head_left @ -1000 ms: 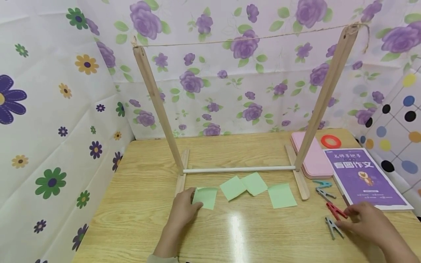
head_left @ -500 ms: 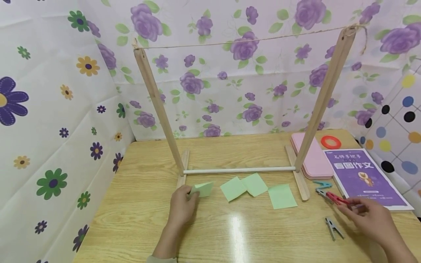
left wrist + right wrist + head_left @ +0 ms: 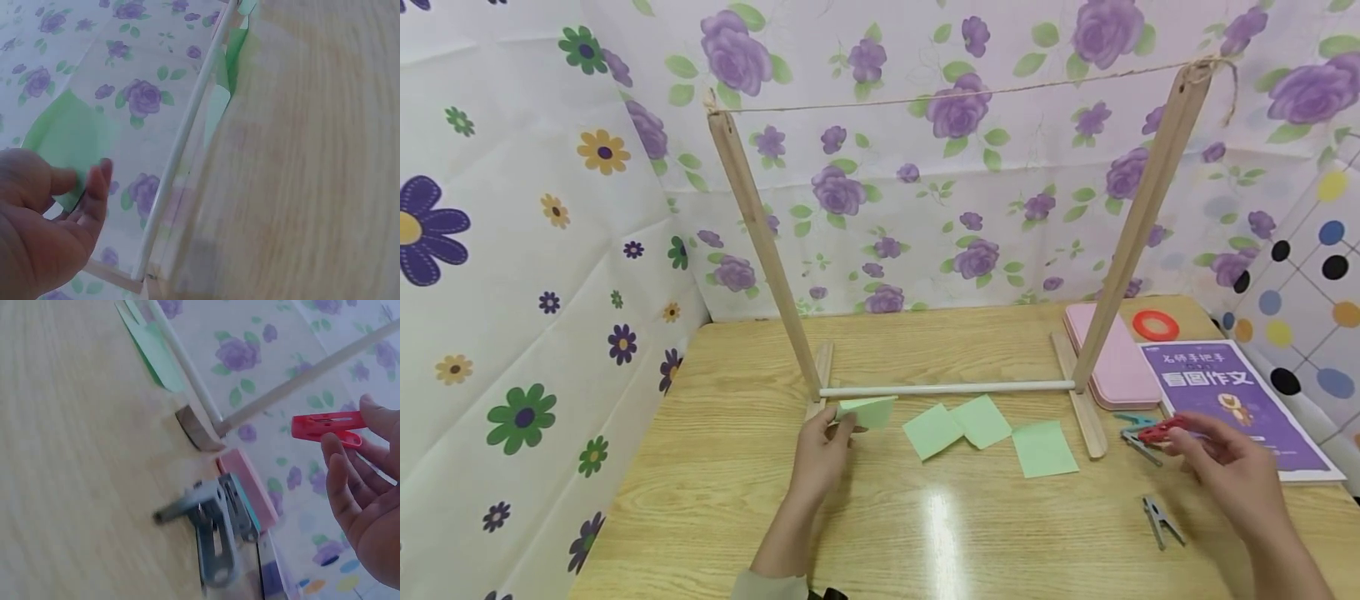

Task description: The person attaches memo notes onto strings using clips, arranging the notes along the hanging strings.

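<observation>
My left hand (image 3: 824, 450) pinches a green sticky note (image 3: 871, 412) between thumb and fingers, lifted off the table near the frame's left foot. In the left wrist view the held note (image 3: 72, 134) stands up from the fingertips. At the right, my right hand (image 3: 1228, 467) pinches a red clothespin (image 3: 1163, 428) by its handle end; the right wrist view shows this clothespin (image 3: 326, 426) raised, its nose pointing away from the fingers. Three more green notes lie on the table: one at left (image 3: 932, 431), one overlapping it (image 3: 982, 421), one farther right (image 3: 1045, 448).
A wooden frame (image 3: 1138, 225) with a white crossbar (image 3: 947, 388) has twine (image 3: 880, 102) strung across its top. Near my right hand are a grey clothespin (image 3: 1162, 522), another grey one (image 3: 1141, 447), a blue one (image 3: 1131, 417), a pink case (image 3: 1108, 358), a purple book (image 3: 1262, 400) and a red ring (image 3: 1156, 325).
My left hand has picked up the leftmost note and moved slightly forward with it. My right hand has lifted the red clothespin from the table and moved it forward, past the nearest grey clothespin.
</observation>
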Motion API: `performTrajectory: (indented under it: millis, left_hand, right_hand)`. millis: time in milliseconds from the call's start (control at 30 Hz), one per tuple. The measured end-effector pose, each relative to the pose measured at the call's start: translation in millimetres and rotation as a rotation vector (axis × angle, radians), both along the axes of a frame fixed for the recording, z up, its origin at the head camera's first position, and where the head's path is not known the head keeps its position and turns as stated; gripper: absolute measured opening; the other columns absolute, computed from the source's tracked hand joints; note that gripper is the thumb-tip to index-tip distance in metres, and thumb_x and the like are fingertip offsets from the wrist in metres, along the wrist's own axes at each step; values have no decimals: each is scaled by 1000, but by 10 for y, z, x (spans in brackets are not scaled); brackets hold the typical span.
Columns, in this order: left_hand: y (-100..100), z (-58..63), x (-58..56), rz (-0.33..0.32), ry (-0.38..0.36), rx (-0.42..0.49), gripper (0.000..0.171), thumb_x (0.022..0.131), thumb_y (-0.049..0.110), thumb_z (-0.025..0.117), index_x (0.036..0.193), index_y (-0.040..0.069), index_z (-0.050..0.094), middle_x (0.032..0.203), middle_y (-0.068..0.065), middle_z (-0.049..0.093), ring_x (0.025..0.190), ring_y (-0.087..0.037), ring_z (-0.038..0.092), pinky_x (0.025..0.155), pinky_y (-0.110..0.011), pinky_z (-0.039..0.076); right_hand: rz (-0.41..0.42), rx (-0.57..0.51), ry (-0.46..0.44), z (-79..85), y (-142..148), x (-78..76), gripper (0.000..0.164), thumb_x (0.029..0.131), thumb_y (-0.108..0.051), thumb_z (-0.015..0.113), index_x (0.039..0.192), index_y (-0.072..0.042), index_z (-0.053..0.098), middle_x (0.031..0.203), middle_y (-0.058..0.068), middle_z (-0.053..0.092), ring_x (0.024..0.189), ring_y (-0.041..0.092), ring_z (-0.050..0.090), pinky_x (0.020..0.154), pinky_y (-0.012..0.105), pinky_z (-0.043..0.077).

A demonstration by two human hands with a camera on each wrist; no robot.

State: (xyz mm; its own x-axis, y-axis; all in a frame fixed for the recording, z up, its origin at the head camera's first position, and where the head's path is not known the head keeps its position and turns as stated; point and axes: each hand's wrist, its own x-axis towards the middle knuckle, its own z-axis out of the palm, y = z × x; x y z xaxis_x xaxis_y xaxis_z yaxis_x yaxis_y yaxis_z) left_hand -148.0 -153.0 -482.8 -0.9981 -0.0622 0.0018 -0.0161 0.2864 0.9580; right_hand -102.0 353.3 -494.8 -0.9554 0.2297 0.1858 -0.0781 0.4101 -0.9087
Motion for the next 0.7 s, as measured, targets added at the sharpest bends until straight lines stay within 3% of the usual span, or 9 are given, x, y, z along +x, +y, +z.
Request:
performTrajectory:
  millis: [133,333,467,700]
  left_hand:
    - [37,76,-45,38,27,38,21,105,8,53,120,4,67,107,-12,64,91,-35,64,82,-48,59]
    - [81,229,-148,126,17,109,24,99,13,67,121,4,69,103,-13,70,95,-30,66,74,-26,56]
    - [86,363,-193,172,7,176,23,97,18,71,116,5,72,102,-9,70,93,-24,63,74,-23,55]
    - [70,442,-245,170,12,299,25,98,20,71,118,6,71,95,-5,68,90,-26,62,77,-21,56]
  right_hand:
    - [38,8,108,53,-145,-90,29,98,-1,66,126,4,65,85,-13,73,66,6,65,54,18,56]
    - [84,31,88,219,-354,-223,33,100,-8,66,132,-3,65,83,-8,72,66,5,60,48,21,51]
    - [144,41,148,354,-555,-322,29,99,-5,66,128,0,66,83,-8,72,67,5,63,48,21,53]
    - [379,-161,244,509,-996,-504,28,100,3,59,128,5,60,95,-3,77,69,11,72,33,33,38]
